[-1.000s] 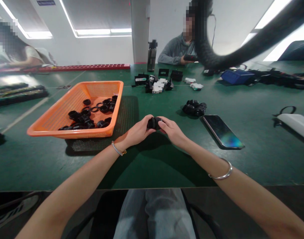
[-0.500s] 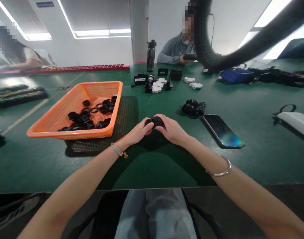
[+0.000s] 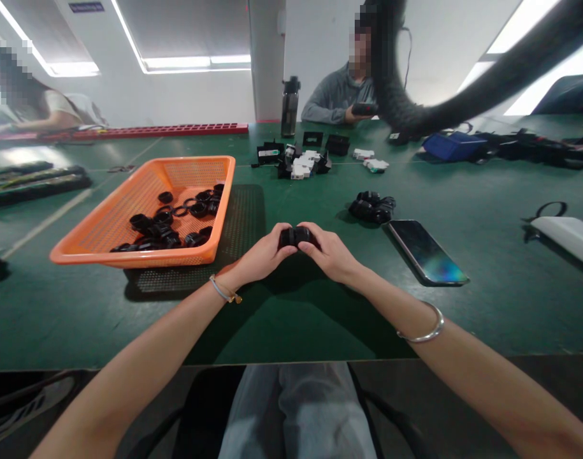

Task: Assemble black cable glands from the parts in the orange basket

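A black plastic threaded-looking fitting (image 3: 295, 236) is held level above the green table, between both hands. My left hand (image 3: 266, 254) is closed on its left end, thumb along the near side. Around the right end my right hand (image 3: 328, 252) is closed, its thumb also on the near side. The fingers hide much of the piece's far side and underside. To the left, an orange mesh basket (image 3: 176, 257) holds loose black rings and fittings (image 3: 153, 229). Several similar black fittings (image 3: 372, 207) lie in a cluster to the right of my hands.
Right of my hands lies a phone (image 3: 427, 253), with a white device (image 3: 571, 236) beyond it. Black and white small parts (image 3: 303, 162) sit farther back, near a dark bottle (image 3: 290, 107). A person (image 3: 336, 95) sits across the table. A thick dark cable (image 3: 415, 120) hangs overhead.
My left hand has shifted its grip on the fitting: the thumb now lies lower and the fingers wrap farther over the left end. The right hand has barely moved.
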Demonstrator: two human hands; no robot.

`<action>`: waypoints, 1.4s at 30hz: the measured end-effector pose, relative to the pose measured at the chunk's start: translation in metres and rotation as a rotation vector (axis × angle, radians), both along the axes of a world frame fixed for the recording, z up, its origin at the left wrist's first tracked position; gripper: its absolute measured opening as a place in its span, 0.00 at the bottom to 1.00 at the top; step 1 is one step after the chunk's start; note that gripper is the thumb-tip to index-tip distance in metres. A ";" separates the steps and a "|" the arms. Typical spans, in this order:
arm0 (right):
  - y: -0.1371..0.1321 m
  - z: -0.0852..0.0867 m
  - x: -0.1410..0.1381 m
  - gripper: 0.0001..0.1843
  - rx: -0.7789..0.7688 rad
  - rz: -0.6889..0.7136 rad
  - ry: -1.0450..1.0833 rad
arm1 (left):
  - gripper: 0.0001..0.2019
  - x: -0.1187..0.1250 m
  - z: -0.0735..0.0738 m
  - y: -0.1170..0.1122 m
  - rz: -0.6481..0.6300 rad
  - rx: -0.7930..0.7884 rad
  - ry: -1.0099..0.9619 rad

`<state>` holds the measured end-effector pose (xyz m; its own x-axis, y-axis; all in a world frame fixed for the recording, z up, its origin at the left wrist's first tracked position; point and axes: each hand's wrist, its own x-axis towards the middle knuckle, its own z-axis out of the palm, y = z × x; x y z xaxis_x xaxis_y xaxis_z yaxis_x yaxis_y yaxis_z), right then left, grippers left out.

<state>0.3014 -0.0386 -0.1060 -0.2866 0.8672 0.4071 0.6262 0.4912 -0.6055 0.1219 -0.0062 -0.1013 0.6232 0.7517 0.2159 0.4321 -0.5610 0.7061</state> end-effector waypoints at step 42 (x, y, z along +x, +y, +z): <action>-0.007 0.000 -0.012 0.17 -0.111 -0.033 0.161 | 0.14 0.004 0.004 -0.002 0.066 0.052 0.150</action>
